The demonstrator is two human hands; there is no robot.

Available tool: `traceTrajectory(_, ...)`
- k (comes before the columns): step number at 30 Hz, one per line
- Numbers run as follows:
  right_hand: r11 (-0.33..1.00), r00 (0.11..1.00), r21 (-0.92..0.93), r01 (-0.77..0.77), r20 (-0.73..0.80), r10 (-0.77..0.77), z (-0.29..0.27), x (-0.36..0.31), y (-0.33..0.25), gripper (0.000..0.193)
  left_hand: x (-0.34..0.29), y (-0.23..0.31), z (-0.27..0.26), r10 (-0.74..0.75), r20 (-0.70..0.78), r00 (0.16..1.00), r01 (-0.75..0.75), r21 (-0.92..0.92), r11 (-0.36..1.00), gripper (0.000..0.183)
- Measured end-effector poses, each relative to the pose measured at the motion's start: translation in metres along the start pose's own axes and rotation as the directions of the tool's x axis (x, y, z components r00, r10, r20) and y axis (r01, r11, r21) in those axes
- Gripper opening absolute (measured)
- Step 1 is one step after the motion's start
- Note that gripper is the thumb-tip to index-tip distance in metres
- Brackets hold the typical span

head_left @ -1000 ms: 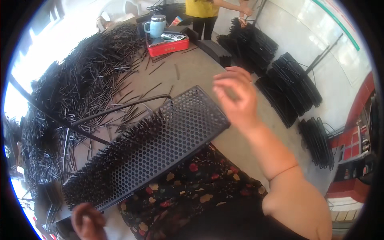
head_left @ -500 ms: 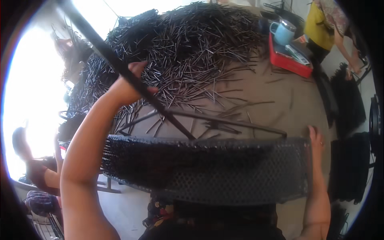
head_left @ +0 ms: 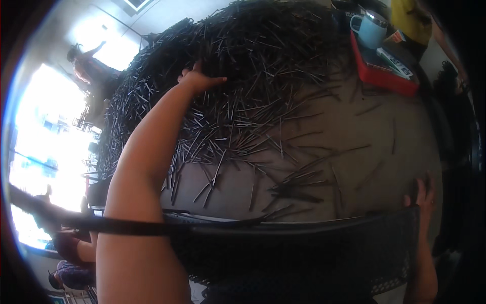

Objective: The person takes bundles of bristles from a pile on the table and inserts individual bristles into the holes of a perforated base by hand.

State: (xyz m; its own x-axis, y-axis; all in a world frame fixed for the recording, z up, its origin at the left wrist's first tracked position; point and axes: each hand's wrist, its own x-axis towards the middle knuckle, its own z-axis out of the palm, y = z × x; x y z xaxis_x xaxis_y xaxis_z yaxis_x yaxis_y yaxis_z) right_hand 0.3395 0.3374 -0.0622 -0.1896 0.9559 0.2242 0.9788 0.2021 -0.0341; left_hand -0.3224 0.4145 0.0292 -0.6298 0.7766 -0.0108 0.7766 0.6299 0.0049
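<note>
My left hand reaches into a large heap of thin, short black strips. Its thumb and fingers are spread, and some fingertips are lost among the strips. In front of me lies a long black perforated panel, its holes showing only at the lower right. The right end of this panel is held by my right hand, with the fingers pointing up past its corner. A slim dark bar crosses over my left forearm and runs along the panel's far edge.
A red tray at the far right carries a light blue mug and small packets. Loose strips lie scattered over the brown tabletop. Other people sit or stand at the left and far right.
My left hand has moved away from the panel, farther into the heap. The dark bar has swung from a steep slant to nearly level. The panel has shifted nearer and darkened.
</note>
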Motion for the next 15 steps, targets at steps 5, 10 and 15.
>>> traceTrajectory(5,1.000,1.000,-0.020,0.019,-0.022,-0.020,0.016,-0.009,0.022,0.055,0.010,-0.002,0.006,0.002,-0.007,1.000,-0.002,-0.022,1.000,0.126)
traceTrajectory(10,0.998,1.000,0.054,0.027,-0.001,-0.027,0.012,-0.005,0.014,0.050,0.007,-0.011,0.002,0.061,-0.024,0.998,-0.062,-0.022,0.998,0.123)
traceTrajectory(15,0.999,0.999,-0.036,0.037,0.008,-0.037,0.013,-0.010,0.019,0.046,0.005,-0.021,0.004,0.213,0.028,0.977,-0.214,0.078,0.974,0.121)
